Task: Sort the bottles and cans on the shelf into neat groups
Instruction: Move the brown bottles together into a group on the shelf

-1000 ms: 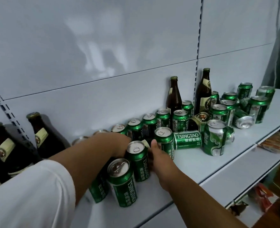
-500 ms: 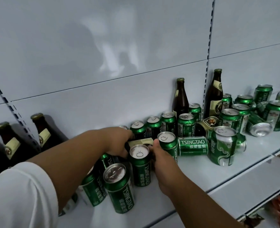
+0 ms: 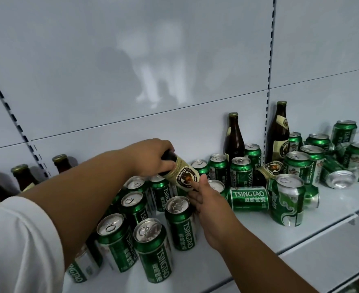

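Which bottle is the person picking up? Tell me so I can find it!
Look at the white shelf, in the crowd of green cans near its middle. The left hand grips one brown bottle there; unlike the others, it is tilted above the cans.
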Tool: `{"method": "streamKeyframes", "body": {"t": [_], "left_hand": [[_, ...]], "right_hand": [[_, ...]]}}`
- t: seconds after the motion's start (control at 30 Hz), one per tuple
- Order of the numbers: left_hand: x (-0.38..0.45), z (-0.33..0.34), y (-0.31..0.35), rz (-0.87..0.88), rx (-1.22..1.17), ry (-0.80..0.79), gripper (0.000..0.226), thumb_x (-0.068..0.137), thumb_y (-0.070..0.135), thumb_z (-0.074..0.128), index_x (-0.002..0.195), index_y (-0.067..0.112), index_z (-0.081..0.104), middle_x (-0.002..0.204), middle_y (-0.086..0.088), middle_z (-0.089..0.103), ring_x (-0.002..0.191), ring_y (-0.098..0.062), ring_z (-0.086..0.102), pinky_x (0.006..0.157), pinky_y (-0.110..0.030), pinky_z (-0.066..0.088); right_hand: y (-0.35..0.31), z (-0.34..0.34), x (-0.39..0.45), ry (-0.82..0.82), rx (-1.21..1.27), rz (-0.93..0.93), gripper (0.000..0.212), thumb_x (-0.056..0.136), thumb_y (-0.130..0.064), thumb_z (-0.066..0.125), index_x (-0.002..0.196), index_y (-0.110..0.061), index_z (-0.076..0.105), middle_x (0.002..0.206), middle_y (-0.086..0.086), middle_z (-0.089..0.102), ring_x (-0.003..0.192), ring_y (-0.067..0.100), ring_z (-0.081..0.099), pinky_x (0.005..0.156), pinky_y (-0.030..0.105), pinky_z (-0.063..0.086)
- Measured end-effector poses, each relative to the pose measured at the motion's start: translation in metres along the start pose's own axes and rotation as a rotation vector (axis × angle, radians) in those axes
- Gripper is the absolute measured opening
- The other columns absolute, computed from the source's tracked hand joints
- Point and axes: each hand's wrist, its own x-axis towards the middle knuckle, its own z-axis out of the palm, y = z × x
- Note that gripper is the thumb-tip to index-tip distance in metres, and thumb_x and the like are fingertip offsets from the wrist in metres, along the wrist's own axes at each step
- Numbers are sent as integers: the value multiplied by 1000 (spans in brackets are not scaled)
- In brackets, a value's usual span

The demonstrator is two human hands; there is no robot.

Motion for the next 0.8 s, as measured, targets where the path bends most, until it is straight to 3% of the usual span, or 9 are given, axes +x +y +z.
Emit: {"method": "streamKeyframes", "body": {"t": [0.13, 0.23, 0.4, 0.53, 0.6, 0.67, 0.73, 0.8], "left_hand": [[1, -13, 9, 8, -28, 149, 39, 91, 41, 60, 124, 21, 55, 118, 0, 63, 101, -18, 57, 86, -34, 47], [-2, -30, 8, -36, -107, 272, 32, 92, 41, 58, 119, 22, 58, 112, 1, 64, 96, -17, 57, 80, -32, 46], [-12, -56, 7, -198, -281, 591, 28, 96, 38, 48, 110, 17, 60, 102, -4, 64, 90, -23, 58, 74, -34, 44], [-24, -45, 9, -271, -369, 753, 27, 97, 39, 44, 103, 16, 58, 95, -5, 65, 86, -25, 58, 72, -36, 44], [-33, -27, 5, -262, -476, 718, 29, 97, 47, 44, 103, 20, 53, 94, -3, 64, 79, -24, 61, 70, -40, 52], [-43, -10, -2, -260, -633, 631, 30, 97, 50, 48, 103, 21, 48, 93, -4, 63, 70, -24, 64, 60, -39, 56], [-51, 7, -11, -264, -750, 484, 30, 93, 45, 58, 106, 20, 47, 94, -7, 64, 65, -19, 66, 50, -26, 52], [-55, 22, -15, -252, -673, 304, 36, 89, 43, 66, 113, 23, 47, 99, -1, 65, 71, -10, 66, 54, -20, 50]], "right_hand": [[-8, 8, -2, 22, -16, 1, 29, 101, -54, 35, 105, -38, 59, 104, -4, 66, 97, 7, 61, 74, 25, 45], [-16, 11, 1, 53, -16, -4, 52, 98, -58, 39, 143, -31, 42, 141, 5, 53, 120, 19, 56, 102, 42, 42], [-41, 24, 19, 96, 158, -22, 54, 102, -47, 40, 151, -30, 26, 138, 17, 53, 114, 25, 59, 111, 50, 36], [-67, 35, 35, 118, 486, -26, 40, 103, -32, 47, 139, -17, 40, 122, 21, 61, 103, 35, 66, 97, 53, 50], [-83, 36, 39, 169, 497, -70, 34, 102, -22, 51, 135, -20, 42, 122, 18, 59, 99, 36, 66, 83, 54, 57], [-98, 34, 43, 200, 355, -161, 32, 101, -19, 53, 131, -26, 45, 120, 14, 57, 98, 34, 66, 77, 51, 59], [-111, 33, 43, 200, 148, -275, 32, 100, -17, 54, 129, -30, 48, 115, 8, 58, 97, 30, 67, 78, 50, 60], [-120, 35, 42, 178, -89, -379, 32, 100, -17, 53, 126, -35, 50, 107, 1, 59, 93, 24, 68, 80, 46, 60]]}}
